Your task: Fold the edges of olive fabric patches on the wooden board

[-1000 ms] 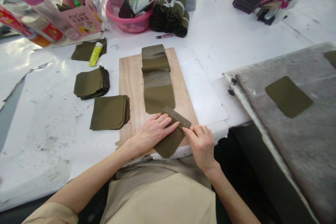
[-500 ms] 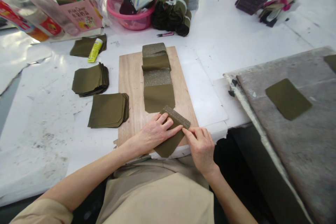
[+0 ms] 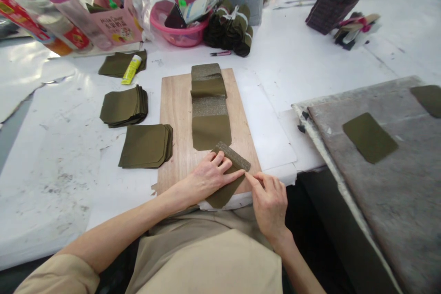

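Note:
An olive fabric piece (image 3: pixel 225 194) with a grey speckled strip along its upper edge lies slantwise over the board's near end. My left hand (image 3: pixel 210 172) presses down on it, index finger stretched toward the right corner and the other fingers slightly bent. At that corner, just below the strip, the thumb and index finger of my right hand (image 3: pixel 270 197) pinch the fabric's edge. Beyond my hands, several overlapping olive pieces (image 3: pixel 211 132) with similar speckled bands run up the wooden board (image 3: pixel 174 115).
Left of the board sit two stacks of olive pieces, a nearer stack (image 3: pixel 143 146) and a farther stack (image 3: pixel 120 106). A yellow tube (image 3: pixel 131 70) rests on more fabric. Behind are a pink basin (image 3: pixel 182 36) and tied olive bundles (image 3: pixel 230 27). A grey padded board (image 3: pixel 372 183) stands right.
The whole view has shifted slightly. My right hand has drawn a little to the right and down along the fabric's edge; my left hand stays pressed on the piece.

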A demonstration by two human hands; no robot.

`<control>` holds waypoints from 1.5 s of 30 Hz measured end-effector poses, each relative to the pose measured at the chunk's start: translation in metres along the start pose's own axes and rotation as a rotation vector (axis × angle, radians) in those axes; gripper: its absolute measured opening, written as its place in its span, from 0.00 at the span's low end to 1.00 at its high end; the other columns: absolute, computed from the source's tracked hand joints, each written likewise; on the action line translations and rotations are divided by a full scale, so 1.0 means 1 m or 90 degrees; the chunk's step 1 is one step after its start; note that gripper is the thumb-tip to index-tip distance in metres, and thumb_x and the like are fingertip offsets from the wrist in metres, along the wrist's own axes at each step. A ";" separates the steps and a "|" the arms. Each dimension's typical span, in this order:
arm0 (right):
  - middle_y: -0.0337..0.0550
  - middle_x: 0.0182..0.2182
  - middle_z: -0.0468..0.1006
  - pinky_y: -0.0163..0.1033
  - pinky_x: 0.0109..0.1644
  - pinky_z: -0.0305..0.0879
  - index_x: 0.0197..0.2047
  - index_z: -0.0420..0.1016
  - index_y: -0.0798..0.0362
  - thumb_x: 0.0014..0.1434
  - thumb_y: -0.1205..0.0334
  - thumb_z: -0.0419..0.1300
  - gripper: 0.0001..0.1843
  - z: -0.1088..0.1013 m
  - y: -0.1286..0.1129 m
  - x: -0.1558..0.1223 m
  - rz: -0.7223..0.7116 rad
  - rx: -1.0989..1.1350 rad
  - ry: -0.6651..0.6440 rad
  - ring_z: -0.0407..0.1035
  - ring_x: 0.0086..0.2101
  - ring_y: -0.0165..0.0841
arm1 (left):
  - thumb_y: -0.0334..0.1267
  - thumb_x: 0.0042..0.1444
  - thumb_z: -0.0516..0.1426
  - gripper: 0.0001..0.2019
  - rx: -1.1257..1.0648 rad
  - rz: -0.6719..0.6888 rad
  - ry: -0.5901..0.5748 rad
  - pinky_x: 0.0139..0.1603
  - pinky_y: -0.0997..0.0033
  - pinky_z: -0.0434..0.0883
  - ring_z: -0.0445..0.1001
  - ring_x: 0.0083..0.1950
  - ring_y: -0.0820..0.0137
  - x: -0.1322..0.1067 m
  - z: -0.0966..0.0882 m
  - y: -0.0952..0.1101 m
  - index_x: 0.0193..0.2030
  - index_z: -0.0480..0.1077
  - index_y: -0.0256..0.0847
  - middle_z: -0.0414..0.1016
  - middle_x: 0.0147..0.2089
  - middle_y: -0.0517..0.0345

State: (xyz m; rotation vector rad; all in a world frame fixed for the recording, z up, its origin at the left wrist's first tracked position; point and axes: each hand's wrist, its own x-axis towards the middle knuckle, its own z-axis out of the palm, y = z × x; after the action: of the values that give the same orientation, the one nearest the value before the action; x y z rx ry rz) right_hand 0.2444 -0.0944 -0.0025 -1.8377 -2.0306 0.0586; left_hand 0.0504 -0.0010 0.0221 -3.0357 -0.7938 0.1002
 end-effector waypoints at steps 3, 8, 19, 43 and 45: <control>0.46 0.44 0.75 0.43 0.49 0.59 0.56 0.73 0.46 0.66 0.69 0.53 0.18 0.007 -0.008 0.002 -0.017 0.007 -0.007 0.66 0.45 0.36 | 0.35 0.66 0.50 0.21 -0.040 -0.014 0.016 0.57 0.55 0.64 0.65 0.56 0.58 -0.006 0.001 -0.004 0.65 0.59 0.46 0.68 0.50 0.48; 0.46 0.47 0.74 0.44 0.50 0.58 0.57 0.72 0.45 0.65 0.69 0.54 0.19 0.010 -0.009 -0.003 -0.018 -0.025 -0.015 0.65 0.47 0.37 | 0.31 0.65 0.50 0.20 -0.075 -0.067 0.107 0.62 0.58 0.62 0.62 0.62 0.60 -0.025 0.015 -0.018 0.63 0.60 0.35 0.66 0.58 0.44; 0.44 0.39 0.76 0.41 0.43 0.58 0.46 0.75 0.50 0.64 0.68 0.55 0.10 -0.003 -0.031 0.021 -0.002 -0.051 0.022 0.67 0.40 0.36 | 0.33 0.65 0.48 0.13 -0.078 -0.301 0.252 0.55 0.57 0.71 0.69 0.54 0.61 -0.043 0.021 -0.018 0.52 0.69 0.36 0.70 0.50 0.46; 0.40 0.30 0.74 0.37 0.34 0.57 0.31 0.67 0.50 0.62 0.66 0.57 0.06 0.001 -0.038 0.054 -0.007 -0.040 -0.104 0.68 0.32 0.34 | 0.31 0.63 0.55 0.15 -0.150 -0.117 0.162 0.60 0.59 0.63 0.63 0.62 0.62 -0.024 -0.003 -0.021 0.56 0.65 0.38 0.68 0.57 0.46; 0.41 0.30 0.73 0.38 0.36 0.59 0.32 0.66 0.49 0.64 0.63 0.53 0.08 0.001 -0.038 0.050 -0.039 0.007 -0.082 0.68 0.32 0.35 | 0.34 0.63 0.56 0.11 -0.165 -0.076 0.155 0.58 0.61 0.63 0.66 0.58 0.63 -0.019 -0.006 -0.022 0.52 0.68 0.38 0.70 0.52 0.50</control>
State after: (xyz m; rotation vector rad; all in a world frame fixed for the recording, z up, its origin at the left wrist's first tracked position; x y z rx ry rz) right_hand 0.2048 -0.0513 0.0206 -1.8048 -2.1675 0.1747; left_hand 0.0234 0.0095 0.0300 -3.1339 -1.0346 -0.3943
